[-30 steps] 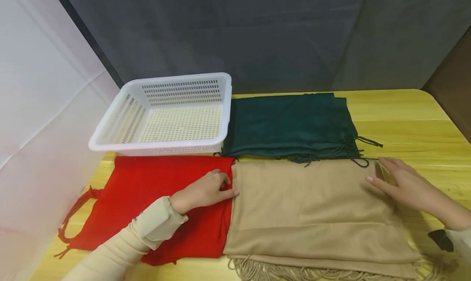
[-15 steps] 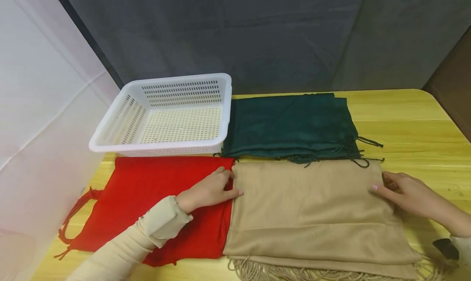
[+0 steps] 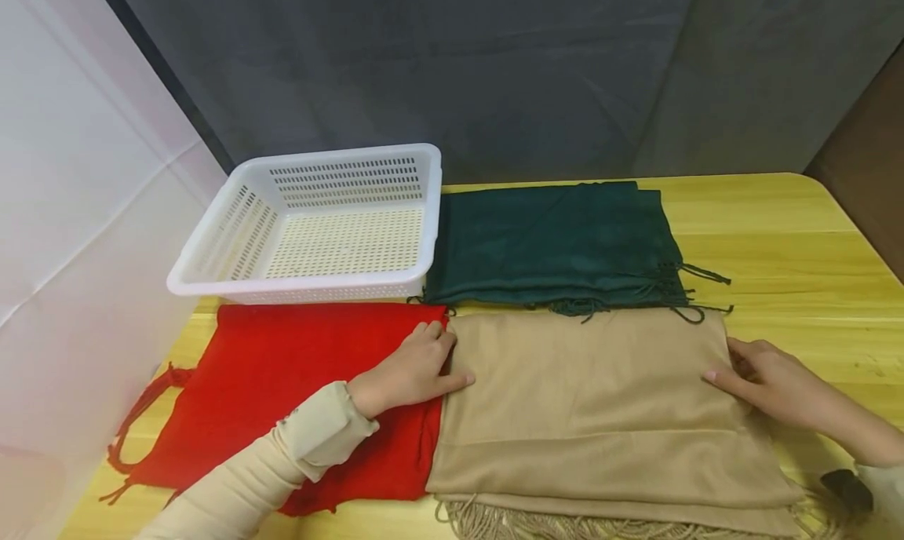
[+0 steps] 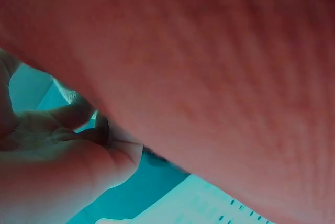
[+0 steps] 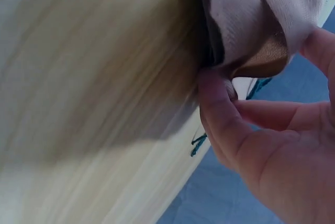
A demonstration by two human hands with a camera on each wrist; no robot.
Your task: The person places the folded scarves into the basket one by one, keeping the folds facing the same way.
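Note:
A folded tan scarf point(image 3: 586, 414) with a fringed near edge lies flat at the front of the table in the head view. My left hand point(image 3: 410, 371) reaches over the red scarf point(image 3: 304, 359) and grips the tan scarf's left edge, thumb on top. On the opposite side, my right hand point(image 3: 784, 387) pinches the right edge. The right wrist view shows the thumb above the tan cloth point(image 5: 241, 25) and curled fingers point(image 5: 225, 114) under its folded layers. Much of the left wrist view is blocked by a large blurred reddish surface; part of the left hand point(image 4: 57, 161) shows.
Behind the red scarf stands a white perforated basket point(image 3: 297, 286) with nothing in it. A folded dark green scarf point(image 3: 551, 246) lies to its right, behind the tan one. Bare wooden table point(image 3: 777, 234) shows at the right. A dark grey curtain point(image 3: 452, 69) hangs behind.
My right hand has come down to the tan scarf's right edge and taken hold of it. My left hand has shifted slightly right, its thumb further onto the tan cloth.

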